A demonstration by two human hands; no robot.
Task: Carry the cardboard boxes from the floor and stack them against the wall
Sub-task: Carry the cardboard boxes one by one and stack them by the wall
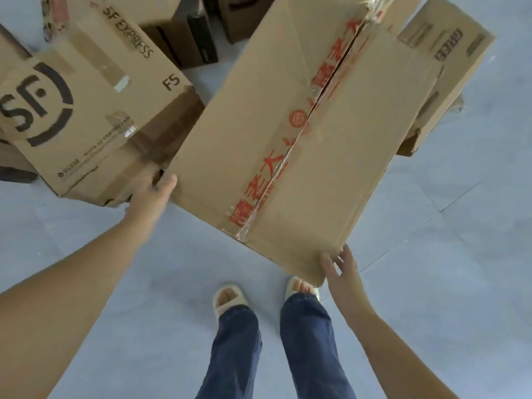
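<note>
Brown corrugated cardboard dominates the view: a large flat-topped carton with red-printed tape along its centre seam (302,145) sits tilted across the middle, its near corner low over the pale grey tiled floor (144,298). Left hand (157,187) reaches to the carton's left near edge; the thumb lies at the edge and the fingers pass out of sight behind it, so whether they curl round the cardboard cannot be told. Right hand (341,270) is at the carton's nearest corner, fingers spread and fairly straight, the tips touching or just beside the edge; nothing is clasped in it. Whether the carton rests on the floor or on the boxes behind it cannot be told. To the left, touching or just beside the big carton, lies a tan cardboard box stamped with a black SF logo and the words SF EXPRESS (86,110), its lower side crumpled. Behind the big carton on the right, a narrower cardboard box with dark lettering on its end (449,53) shows partly. Further back, at the top of the view, darker brown boxes (187,38) stand in a loose cluster. Below, 2 legs in blue jeans (308,341) and pale open-toed slippers (229,298) stand on the tiles; the right slipper is partly hidden under the carton's corner.
</note>
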